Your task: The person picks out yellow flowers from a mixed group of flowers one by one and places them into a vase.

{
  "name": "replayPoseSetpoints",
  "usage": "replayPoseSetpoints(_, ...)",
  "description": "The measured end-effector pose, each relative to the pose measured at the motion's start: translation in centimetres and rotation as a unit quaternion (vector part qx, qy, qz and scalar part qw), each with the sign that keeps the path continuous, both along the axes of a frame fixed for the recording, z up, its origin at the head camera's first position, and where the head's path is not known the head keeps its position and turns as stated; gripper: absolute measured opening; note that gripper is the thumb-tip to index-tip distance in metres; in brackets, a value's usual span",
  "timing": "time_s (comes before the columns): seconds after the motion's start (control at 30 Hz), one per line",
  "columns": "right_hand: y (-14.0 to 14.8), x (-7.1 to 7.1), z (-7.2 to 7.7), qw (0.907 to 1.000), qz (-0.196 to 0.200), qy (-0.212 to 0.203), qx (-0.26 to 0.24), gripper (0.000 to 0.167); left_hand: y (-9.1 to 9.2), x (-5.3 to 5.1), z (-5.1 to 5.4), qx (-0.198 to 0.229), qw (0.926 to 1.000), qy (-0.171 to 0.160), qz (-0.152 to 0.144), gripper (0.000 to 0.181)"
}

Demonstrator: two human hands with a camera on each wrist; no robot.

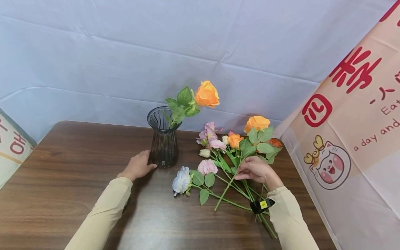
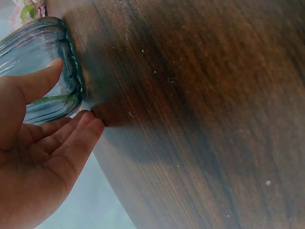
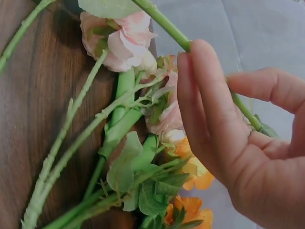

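A dark ribbed glass vase stands upright on the table with one orange rose leaning out to the right. My left hand is at the vase's lower left side, thumb in front and fingers behind, holding it near the base. Over the pile of flowers, my right hand pinches a green stem between thumb and fingers. That stem slants down to the left; its upper end runs toward an orange rose with green leaves.
Beneath and around my right hand lie loose artificial flowers: a pale blue rose, a pink bloom, purple blossoms and another orange flower. Their stems cross on the wooden table. A white cloth hangs behind, a printed banner at right.
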State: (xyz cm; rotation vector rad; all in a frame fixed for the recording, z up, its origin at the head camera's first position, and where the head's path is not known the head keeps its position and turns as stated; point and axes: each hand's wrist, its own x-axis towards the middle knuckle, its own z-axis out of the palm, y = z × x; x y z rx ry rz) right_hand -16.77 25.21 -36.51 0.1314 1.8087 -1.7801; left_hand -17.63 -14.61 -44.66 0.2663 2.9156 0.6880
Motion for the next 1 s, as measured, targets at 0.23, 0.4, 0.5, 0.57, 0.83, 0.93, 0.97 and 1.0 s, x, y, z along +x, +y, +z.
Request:
replayPoseSetpoints(0.23, -0.4, 0.1, -0.7, 0.9993, 0.001, 0.001, -0.036, 0.01, 0.0, 0.0, 0.0, 0.002, 1.0, -0.006, 0.003, 0.065)
replayPoseSetpoints(0.4, -0.7, 0.0, -1.2, 0.998, 0.001, -0.007, -0.062, 0.021, 0.0, -0.1, 0.0, 0.002, 1.0, 0.0, 0.003, 0.064)
replayPoseSetpoints(0.5, -0.8, -0.1, -1.3, 0.9969, -0.006, -0.013, -0.077, 0.023, 0.0, -0.2, -0.1, -0.002, 1.0, 0.007, 0.001, 0.063)
replayPoseSetpoints(0.57, -0.9, -0.1, -1.4, 0.9958, -0.013, -0.016, -0.089, 0.024, 0.0, -0.2, -0.2, -0.002, 1.0, 0.009, 0.0, 0.062)
replayPoseSetpoints(0.83, -1.3, 0.0, -1.2, 0.9915, -0.039, -0.023, -0.122, 0.031, -0.1, -0.2, -0.2, 0.002, 1.0, 0.006, 0.0, 0.062)
replayPoseSetpoints(0.93, -1.4, 0.0, -1.1, 0.9901, -0.045, -0.022, -0.131, 0.032, -0.1, -0.1, -0.2, 0.005, 1.0, 0.006, 0.002, 0.061)
replayPoseSetpoints(0.97, -1.5, 0.0, -1.0, 0.9897, -0.047, -0.023, -0.134, 0.031, -0.1, -0.1, -0.2, 0.005, 1.0, 0.007, 0.003, 0.061)
replayPoseSetpoints(1.0, -1.5, 0.1, -0.9, 0.9893, -0.049, -0.023, -0.136, 0.031, -0.1, -0.1, -0.2, 0.005, 1.0, 0.006, 0.004, 0.061)
